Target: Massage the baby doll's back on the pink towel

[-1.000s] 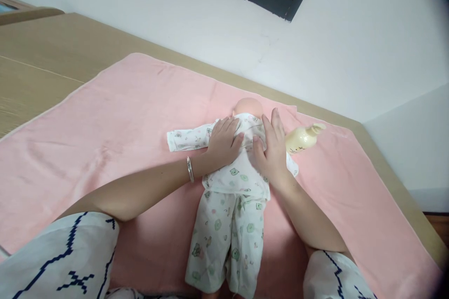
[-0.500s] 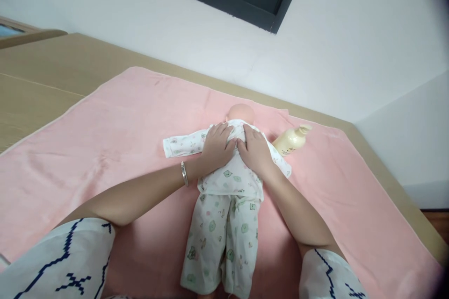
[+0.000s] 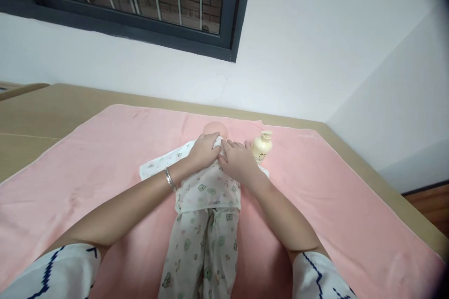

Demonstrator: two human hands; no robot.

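Note:
A baby doll lies lengthwise before me, its smooth head (image 3: 215,128) away from me. It wears a white shirt (image 3: 210,192) and matching trousers (image 3: 199,252), printed with small green figures. My left hand (image 3: 203,152), a silver bangle at its wrist, rests on the left of the doll's upper body near the neck. On the right side lies my right hand (image 3: 240,162), fingers stretched out over the shoulder. Both hands are open, thumbs close together at the collar. Whether the doll faces up or down I cannot tell.
A cream pump bottle (image 3: 261,148) stands just beyond my right fingers. A pink mat (image 3: 115,149) covers much of the wooden surface (image 3: 31,112). Behind it rise a white wall (image 3: 287,56) and a dark-framed window (image 3: 224,46) with bars.
The view has tilted up and shifted, showing more of the window. My hands remain on the doll's upper body, now nearer its neck. My right fingers have spread outward toward the bottle.

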